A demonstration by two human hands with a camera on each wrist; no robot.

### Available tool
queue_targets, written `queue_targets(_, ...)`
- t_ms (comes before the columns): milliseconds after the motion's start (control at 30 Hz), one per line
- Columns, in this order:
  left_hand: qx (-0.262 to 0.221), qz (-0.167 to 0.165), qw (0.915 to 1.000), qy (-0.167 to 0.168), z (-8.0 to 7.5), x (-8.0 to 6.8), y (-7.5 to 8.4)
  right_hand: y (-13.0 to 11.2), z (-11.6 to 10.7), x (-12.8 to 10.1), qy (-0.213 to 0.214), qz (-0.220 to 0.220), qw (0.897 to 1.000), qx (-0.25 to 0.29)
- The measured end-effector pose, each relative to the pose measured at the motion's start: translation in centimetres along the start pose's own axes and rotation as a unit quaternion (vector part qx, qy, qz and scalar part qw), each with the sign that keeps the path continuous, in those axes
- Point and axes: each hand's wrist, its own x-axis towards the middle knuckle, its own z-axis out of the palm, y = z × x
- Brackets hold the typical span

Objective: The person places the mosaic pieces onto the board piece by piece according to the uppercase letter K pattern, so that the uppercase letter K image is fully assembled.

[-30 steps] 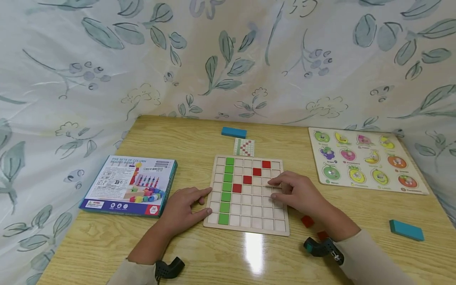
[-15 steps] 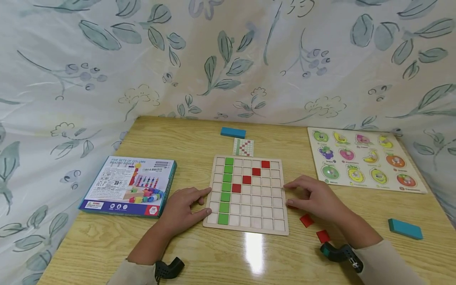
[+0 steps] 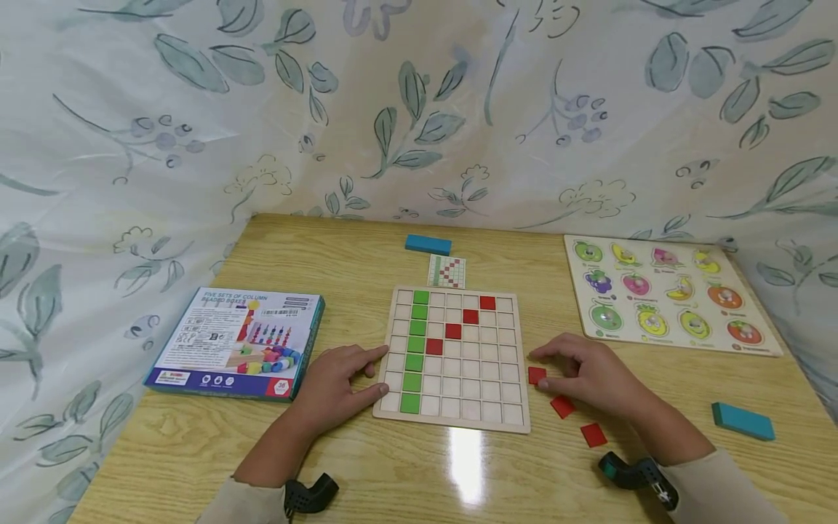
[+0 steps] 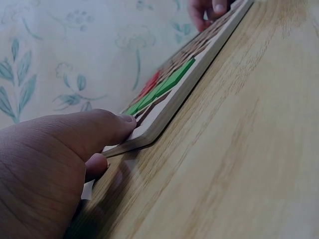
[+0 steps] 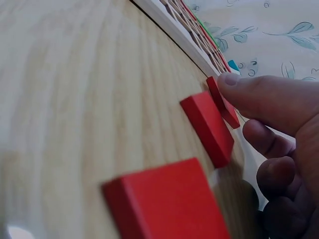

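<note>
A square wooden grid board [image 3: 473, 367] lies flat with a column of green tiles [image 3: 414, 362] and a diagonal of several red tiles [image 3: 453, 331]. My left hand [image 3: 337, 382] rests at the board's left edge, index finger and thumb extended; the left wrist view shows the thumb on the rim. To the right of the board lie three loose red tiles. My right hand [image 3: 583, 371] is by the one nearest the board [image 3: 536, 375], its thumb tip at that tile's edge, its index fingertip apart from the thumb. The other loose tiles [image 5: 212, 129] lie below the thumb.
A small pattern card [image 3: 447, 271] and a blue block [image 3: 428, 244] stand behind the board. A boxed bead toy [image 3: 238, 342] is on the left, a fruit puzzle board [image 3: 674, 295] on the back right. Another blue block [image 3: 743, 421] lies on the far right.
My right hand has drawn back from over the board to the right and slightly nearer me, uncovering the loose red tiles. My left hand stays at the board's edge.
</note>
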Motion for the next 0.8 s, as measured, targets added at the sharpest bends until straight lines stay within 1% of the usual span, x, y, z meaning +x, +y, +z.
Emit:
queue_targets(333, 0.0, -0.003, 1.0, -0.001, -0.04, -0.05, 0.07, 0.07, 0.25, -0.21, -0.006, 0.008, 1.0, -0.007)
queue_targets(500, -0.001, 0.005, 1.0, 0.005, 0.05, -0.01, 0.0, 0.18, 0.43, -0.22, 0.0, 0.001, 1.0, -0.012)
queue_targets(667, -0.002, 0.016, 0.9997, 0.018, 0.14, -0.04, -0.06, 0.21, 0.53, -0.25, 0.005, -0.007, 1.0, -0.016)
queue_targets(800, -0.002, 0.015, 0.9997, 0.019, 0.09, -0.08, -0.08, 0.19, 0.58, -0.25, 0.007, -0.009, 1.0, -0.014)
